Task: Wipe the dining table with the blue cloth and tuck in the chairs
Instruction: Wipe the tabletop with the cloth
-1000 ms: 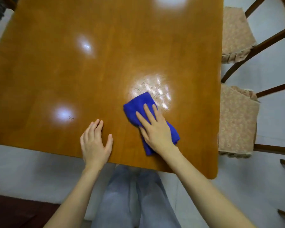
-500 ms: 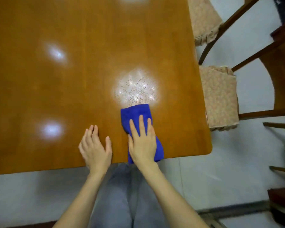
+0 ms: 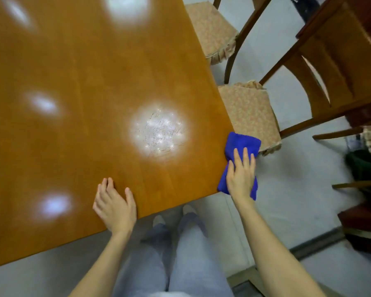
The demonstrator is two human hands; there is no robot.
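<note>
The person's legs in grey trousers [image 3: 180, 260] stand at the near edge of the dining table [image 3: 84, 82]. At the person's 11 o'clock, the left hand [image 3: 114, 207] rests flat on the tabletop with its fingers extended, grasping nothing. At 1 o'clock, the right hand [image 3: 241, 174] presses the blue cloth [image 3: 242, 142] with straight fingers, released rather than clenched. The cloth sits at the table's near right corner, partly overhanging the edge. At 12 o'clock, a streaked light reflection [image 3: 159, 129] marks the glossy top. Beyond the cloth, the nearer chair [image 3: 248, 112] stands just beside the table's right edge. The farther chair [image 3: 210, 31] stands along the same edge at 1 o'clock.
</note>
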